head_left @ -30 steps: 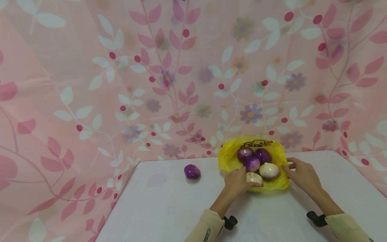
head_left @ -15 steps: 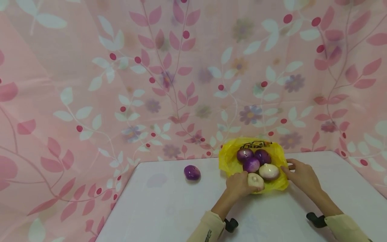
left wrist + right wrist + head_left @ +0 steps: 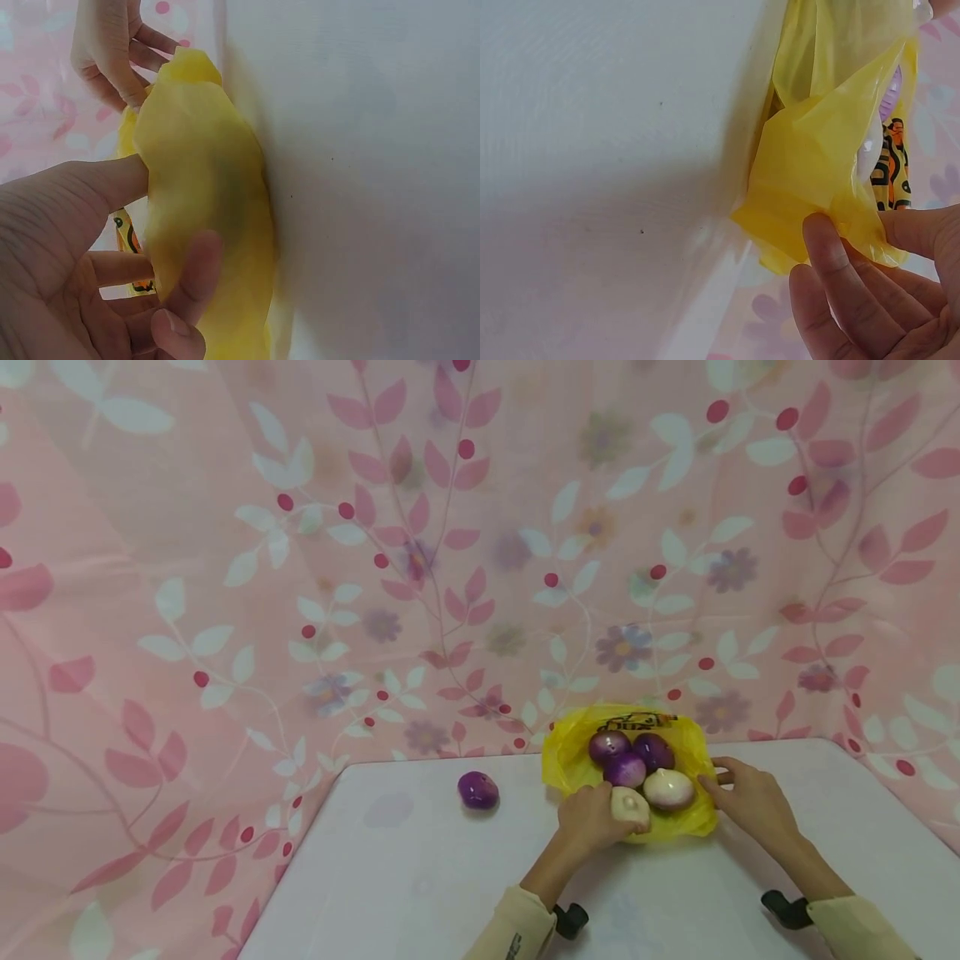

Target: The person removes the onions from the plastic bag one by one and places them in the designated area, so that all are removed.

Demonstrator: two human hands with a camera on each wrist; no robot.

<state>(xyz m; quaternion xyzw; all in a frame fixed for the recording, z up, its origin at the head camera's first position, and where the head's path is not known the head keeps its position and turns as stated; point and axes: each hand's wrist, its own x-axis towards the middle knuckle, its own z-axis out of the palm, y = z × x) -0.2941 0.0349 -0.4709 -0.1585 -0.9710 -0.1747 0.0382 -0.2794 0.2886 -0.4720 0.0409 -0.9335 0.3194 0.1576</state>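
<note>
A yellow plastic bag [image 3: 573,760] lies with its mouth spread wide, holding glossy purple onions [image 3: 624,770] and a pale onion [image 3: 670,789]. At the bag's near left side, my left hand [image 3: 588,817] grips another pale onion [image 3: 628,810], its nubbed end facing up. In the left wrist view, the thumb [image 3: 120,180] reaches behind the bag's rim while two fingertips stay outside; the plastic hides the onion there. My right hand [image 3: 753,797] pinches the bag's right rim; the right wrist view shows the thumb inside the rim and fingers [image 3: 832,251] outside.
One purple onion [image 3: 477,791] lies alone on the white table [image 3: 420,860], left of the bag. Behind the table's back edge hangs a pink floral curtain [image 3: 450,568]. Black wrist mounts [image 3: 786,910] sit below both hands.
The pale onion in my left hand has turned so its nubbed end shows, and my left fingers have drawn in around it. The right hand keeps its place at the bag's rim.
</note>
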